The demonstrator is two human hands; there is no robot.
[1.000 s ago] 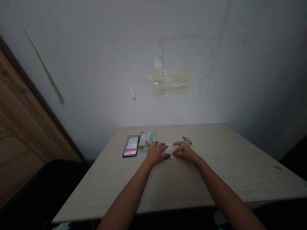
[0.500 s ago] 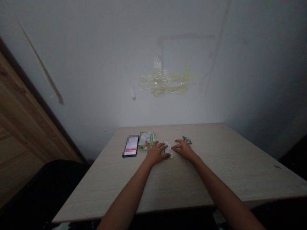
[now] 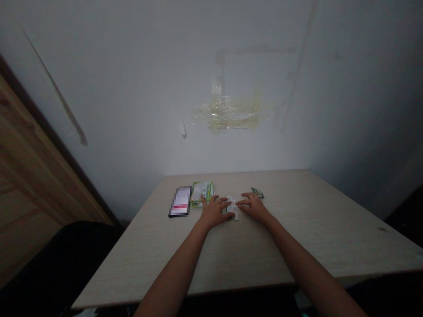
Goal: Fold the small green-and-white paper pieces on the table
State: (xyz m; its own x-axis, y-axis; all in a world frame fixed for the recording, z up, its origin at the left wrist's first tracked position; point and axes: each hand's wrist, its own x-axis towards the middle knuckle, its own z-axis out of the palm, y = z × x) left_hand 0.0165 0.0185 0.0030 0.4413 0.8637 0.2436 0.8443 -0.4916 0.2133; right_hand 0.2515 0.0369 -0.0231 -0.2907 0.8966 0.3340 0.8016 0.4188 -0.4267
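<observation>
A small flat packet (image 3: 232, 207), white with green edges and printed lines, lies on the table between my hands. My left hand (image 3: 214, 212) rests with spread fingers over its left side, thumb and fingertips on it. On the other side, my right hand (image 3: 254, 207) has its fingers stretched toward the packet, the fingertips at its right edge. Just behind my left hand sits a pile of green and white packets (image 3: 202, 192). A small crumpled dark green and white wrapper (image 3: 257, 193) lies beyond my right hand.
A phone (image 3: 180, 201) with a blurred lit screen lies left of the packet pile. The pale wooden table (image 3: 317, 229) meets a grey wall (image 3: 132, 110) at its back edge. Clear tape (image 3: 231, 114) sticks to the wall. Dark fabric (image 3: 66, 259) is at lower left.
Both hands stay almost in the same place, the packet still between them. Only a very slight shift of the view shows.
</observation>
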